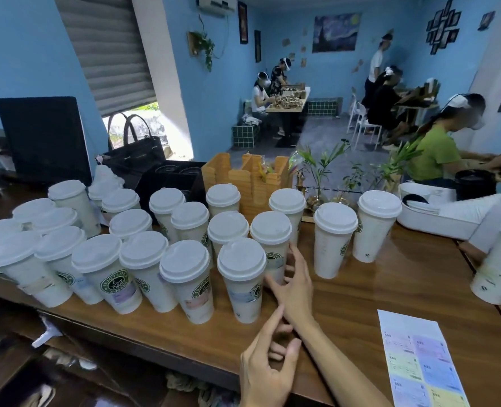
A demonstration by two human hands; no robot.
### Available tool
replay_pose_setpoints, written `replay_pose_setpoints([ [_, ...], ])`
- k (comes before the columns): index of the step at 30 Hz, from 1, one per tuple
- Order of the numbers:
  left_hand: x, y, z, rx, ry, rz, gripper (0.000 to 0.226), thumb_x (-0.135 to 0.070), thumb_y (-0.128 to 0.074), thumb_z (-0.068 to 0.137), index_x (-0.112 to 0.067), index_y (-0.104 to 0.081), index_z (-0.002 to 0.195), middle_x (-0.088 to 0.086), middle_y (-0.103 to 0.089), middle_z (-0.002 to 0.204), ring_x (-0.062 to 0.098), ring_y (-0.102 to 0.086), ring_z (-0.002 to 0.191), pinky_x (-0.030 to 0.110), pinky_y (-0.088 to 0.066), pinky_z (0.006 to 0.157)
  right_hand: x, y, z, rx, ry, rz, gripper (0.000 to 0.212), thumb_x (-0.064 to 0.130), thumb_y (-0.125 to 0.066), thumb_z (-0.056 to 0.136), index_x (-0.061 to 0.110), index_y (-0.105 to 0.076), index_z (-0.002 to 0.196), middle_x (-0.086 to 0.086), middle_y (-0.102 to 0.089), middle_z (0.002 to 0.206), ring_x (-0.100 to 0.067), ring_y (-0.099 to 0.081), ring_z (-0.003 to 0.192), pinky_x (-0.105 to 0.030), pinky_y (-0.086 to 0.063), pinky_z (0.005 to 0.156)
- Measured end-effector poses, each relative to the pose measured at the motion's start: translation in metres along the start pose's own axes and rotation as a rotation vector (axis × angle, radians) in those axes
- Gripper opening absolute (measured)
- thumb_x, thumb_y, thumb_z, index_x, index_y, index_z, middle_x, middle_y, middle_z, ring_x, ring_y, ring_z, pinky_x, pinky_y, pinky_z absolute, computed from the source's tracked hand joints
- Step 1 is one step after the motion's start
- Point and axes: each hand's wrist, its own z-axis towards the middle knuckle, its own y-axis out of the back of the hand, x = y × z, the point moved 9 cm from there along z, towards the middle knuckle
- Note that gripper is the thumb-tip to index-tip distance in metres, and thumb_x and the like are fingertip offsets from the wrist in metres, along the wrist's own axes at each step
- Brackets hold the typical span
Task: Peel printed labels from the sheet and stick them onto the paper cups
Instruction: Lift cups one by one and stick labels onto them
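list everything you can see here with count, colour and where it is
paper cups: over twenty, white with white lids, crowded on the left and middle of the counter
label sheet: one, pastel labels, near right corner
counter: one, brown wood
wooden holder: one, tan, behind the cups
white tub: one, far right
handbag: one, black, back left
left hand: open, low at the counter edge
right hand: open, fingers touching a cup in the cluster

Right hand (295,284) outstretched, fingers spread; left hand (268,368) beneath, fingers loosely curled.
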Motion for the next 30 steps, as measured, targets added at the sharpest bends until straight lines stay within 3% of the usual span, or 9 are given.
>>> replay_pose_setpoints([
  [5,0.001,-0.01,-0.006,0.014,-0.02,0.013,0.063,-0.035,-0.07,0.083,-0.046,-0.055,0.142,-0.017,-0.076,0.099,0.0,-0.057,0.053,0.017,-0.055,0.056,-0.01,-0.001,0.0,0.05,-0.06,-0.064,0.089,0.036,-0.092,0.07,0.05,-0.042,0.142,0.018,-0.057,0.125,0.009,-0.062,0.095,-0.029,-0.059,0.081],
  [9,0.002,-0.018,-0.005,0.021,-0.031,-0.005,0.063,-0.036,-0.068,0.082,-0.046,-0.054,0.142,-0.017,-0.076,0.095,-0.005,-0.049,0.051,0.013,-0.051,0.055,-0.018,0.011,-0.008,0.061,-0.087,-0.069,0.083,0.035,-0.094,0.068,0.047,-0.046,0.135,0.023,-0.056,0.122,0.003,-0.059,0.098,-0.02,-0.055,0.079],
  [13,0.0,-0.027,0.01,0.003,-0.003,-0.059,0.059,-0.04,-0.066,0.083,-0.047,-0.052,0.14,-0.014,-0.076,0.095,0.003,-0.058,0.054,0.012,-0.051,0.056,-0.016,0.058,-0.021,-0.108,-0.087,-0.005,0.041,0.017,-0.085,0.082,0.038,-0.065,0.111,0.015,-0.064,0.113,-0.009,-0.066,0.089,-0.025,-0.059,0.074],
  [15,0.005,-0.037,0.019,0.027,0.039,-0.08,0.058,-0.04,-0.069,0.084,-0.054,-0.051,0.137,-0.015,-0.075,0.098,0.007,-0.066,0.065,0.014,-0.053,0.062,-0.012,0.093,-0.023,-0.263,-0.087,0.042,0.035,0.011,-0.082,0.084,0.035,-0.064,0.101,0.007,-0.065,0.105,-0.014,-0.066,0.081,-0.028,-0.057,0.07],
  [18,0.019,-0.065,0.033,0.136,0.07,0.012,0.053,-0.036,-0.073,0.091,-0.058,-0.052,0.134,-0.022,-0.071,0.106,0.003,-0.065,0.104,0.021,-0.05,0.093,-0.022,0.131,-0.009,-0.343,-0.176,0.058,0.065,0.016,-0.089,0.078,0.028,-0.052,0.131,0.01,-0.052,0.128,-0.014,-0.059,0.104,-0.03,-0.05,0.091],
  [20,0.038,-0.084,0.04,0.185,0.149,0.042,0.054,-0.037,-0.072,0.093,-0.061,-0.045,0.133,-0.022,-0.066,0.117,-0.001,-0.057,0.118,0.029,-0.045,0.107,-0.038,0.132,0.008,-0.215,-0.269,0.078,0.099,0.021,-0.092,0.075,0.026,-0.03,0.153,0.008,-0.036,0.147,-0.012,-0.048,0.126,-0.03,-0.039,0.106],
  [22,0.052,-0.101,0.047,0.221,0.209,0.025,0.059,-0.039,-0.07,0.094,-0.065,-0.036,0.134,-0.016,-0.061,0.131,-0.001,-0.055,0.124,0.036,-0.045,0.111,-0.047,0.123,0.019,-0.071,-0.287,0.09,0.114,0.022,-0.092,0.075,0.03,-0.015,0.159,0.004,-0.029,0.155,-0.015,-0.039,0.138,-0.031,-0.033,0.111],
  [27,0.058,-0.142,0.08,0.302,0.241,-0.024,0.087,-0.024,-0.078,0.089,-0.052,-0.02,0.148,-0.001,-0.037,0.161,0.016,-0.044,0.142,0.041,-0.039,0.118,-0.053,0.114,0.034,0.0,-0.275,0.123,0.114,0.021,-0.091,0.077,0.029,-0.015,0.161,-0.003,-0.032,0.16,-0.013,-0.039,0.139,-0.026,-0.033,0.11],
  [30,0.063,-0.155,0.098,0.283,0.262,0.018,0.1,-0.02,-0.082,0.082,-0.041,-0.018,0.157,0.002,-0.035,0.162,0.021,-0.041,0.146,0.044,-0.04,0.117,-0.054,0.112,0.04,0.009,-0.251,0.143,0.111,0.022,-0.092,0.076,0.024,-0.021,0.161,0.002,-0.036,0.157,0.01,-0.043,0.132,-0.012,-0.036,0.103],
])
